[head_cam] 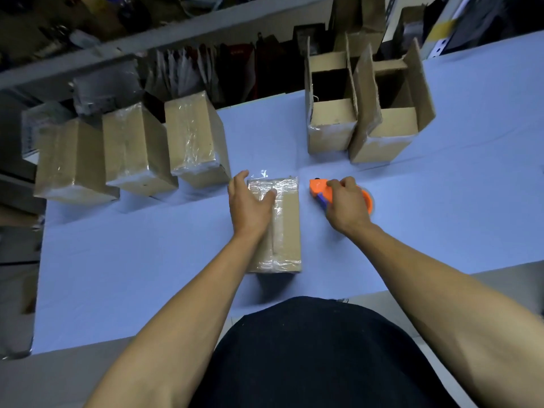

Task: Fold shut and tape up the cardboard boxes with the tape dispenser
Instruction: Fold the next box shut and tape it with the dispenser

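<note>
The taped box (276, 225) lies mid-bench (147, 260), long axis running away from the person; the left hand (250, 201) rests flat on it, hiding its left edge. Just right of the box, the right hand (346, 203) grips the orange tape dispenser (319, 187), covering its middle, nose pointing left.

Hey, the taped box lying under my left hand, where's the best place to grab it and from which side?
Grip the taped box across its long side walls, coming from above. It lies flat, lengthwise away from you, narrow enough for one hand to span. The left hand already rests flat on top.
</note>
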`<state>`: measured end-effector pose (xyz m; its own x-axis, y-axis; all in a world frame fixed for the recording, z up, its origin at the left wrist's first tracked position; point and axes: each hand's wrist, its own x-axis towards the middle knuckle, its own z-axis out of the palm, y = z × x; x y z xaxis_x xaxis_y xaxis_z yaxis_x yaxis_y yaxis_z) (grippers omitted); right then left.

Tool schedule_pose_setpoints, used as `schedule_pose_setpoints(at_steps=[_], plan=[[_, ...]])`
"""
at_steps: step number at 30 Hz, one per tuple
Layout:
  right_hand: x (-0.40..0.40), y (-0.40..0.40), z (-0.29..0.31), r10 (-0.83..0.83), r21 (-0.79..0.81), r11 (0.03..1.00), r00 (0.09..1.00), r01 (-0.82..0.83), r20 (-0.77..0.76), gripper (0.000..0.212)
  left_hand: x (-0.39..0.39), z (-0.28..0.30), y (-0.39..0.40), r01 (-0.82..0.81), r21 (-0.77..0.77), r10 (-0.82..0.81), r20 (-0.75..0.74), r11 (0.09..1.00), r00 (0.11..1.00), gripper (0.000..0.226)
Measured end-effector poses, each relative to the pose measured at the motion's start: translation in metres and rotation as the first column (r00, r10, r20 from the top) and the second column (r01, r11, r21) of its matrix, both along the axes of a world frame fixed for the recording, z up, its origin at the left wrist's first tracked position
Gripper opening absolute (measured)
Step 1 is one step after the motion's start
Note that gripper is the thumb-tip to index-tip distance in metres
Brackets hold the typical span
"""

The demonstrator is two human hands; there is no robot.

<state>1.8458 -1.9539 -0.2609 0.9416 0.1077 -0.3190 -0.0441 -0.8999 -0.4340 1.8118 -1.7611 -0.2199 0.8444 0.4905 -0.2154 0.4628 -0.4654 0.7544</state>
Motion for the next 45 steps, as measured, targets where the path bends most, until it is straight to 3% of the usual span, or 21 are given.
schedule_pose_setpoints(at_steps=[4, 6, 8, 12, 18, 25, 28, 34, 38, 41, 43, 45], plan=[[-0.006, 0.026, 0.025, -0.269, 0.363, 0.903, 0.961, 0.232, 0.057, 0.019, -0.002, -0.001, 0.000, -0.165, -0.112, 0.160, -0.059, 0.980, 0.985, 0.067], [-0.009, 0.042, 0.028, -0.323, 0.541, 0.774, 0.940, 0.330, -0.111, 0.020, -0.004, -0.003, 0.001, -0.253, -0.163, 0.245, -0.067, 0.954, 0.967, 0.060], [-0.009, 0.055, 0.023, -0.316, 0.620, 0.676, 0.917, 0.398, -0.243, 0.019, -0.005, -0.005, 0.002, -0.338, -0.219, 0.334, -0.058, 0.915, 0.941, 0.039], [-0.008, 0.069, 0.027, -0.354, 0.588, 0.700, 0.912, 0.405, -0.207, 0.022, -0.011, -0.009, 0.003, -0.371, -0.254, 0.387, 0.013, 0.893, 0.922, 0.005], [-0.014, 0.073, 0.031, -0.392, 0.556, 0.732, 0.911, 0.394, -0.129, 0.014, -0.014, -0.010, 0.009, -0.435, -0.346, 0.455, -0.027, 0.831, 0.890, 0.006], [-0.021, 0.074, 0.038, -0.337, 0.515, 0.815, 0.940, 0.266, 0.047, 0.021, -0.020, -0.008, 0.007, -0.389, -0.385, 0.434, 0.036, 0.837, 0.900, 0.020], [-0.019, 0.078, 0.051, -0.370, 0.548, 0.798, 0.921, 0.251, 0.117, 0.023, -0.019, 0.001, 0.007, -0.350, -0.376, 0.420, 0.119, 0.858, 0.900, 0.022], [0.009, 0.093, 0.089, -0.477, 0.668, 0.717, 0.840, 0.201, 0.259, 0.023, 0.009, 0.046, 0.010, -0.302, -0.299, 0.407, 0.408, 0.905, 0.817, 0.022], [-0.011, 0.083, 0.070, -0.411, 0.649, 0.738, 0.887, 0.187, 0.212, 0.021, -0.010, 0.028, 0.002, -0.335, -0.276, 0.420, 0.362, 0.901, 0.832, 0.016], [-0.025, 0.086, 0.058, -0.399, 0.654, 0.732, 0.899, 0.191, 0.183, 0.015, -0.020, 0.013, 0.001, -0.317, -0.414, 0.460, 0.312, 0.853, 0.832, 0.025], [-0.027, 0.091, 0.052, -0.411, 0.684, 0.695, 0.903, 0.220, 0.127, 0.010, -0.022, 0.008, 0.002, -0.218, -0.496, 0.383, 0.260, 0.841, 0.886, 0.038], [-0.029, 0.095, 0.046, -0.369, 0.696, 0.680, 0.928, 0.232, 0.052, 0.027, -0.024, 0.001, 0.003, -0.126, -0.523, 0.270, 0.209, 0.843, 0.940, 0.050]])
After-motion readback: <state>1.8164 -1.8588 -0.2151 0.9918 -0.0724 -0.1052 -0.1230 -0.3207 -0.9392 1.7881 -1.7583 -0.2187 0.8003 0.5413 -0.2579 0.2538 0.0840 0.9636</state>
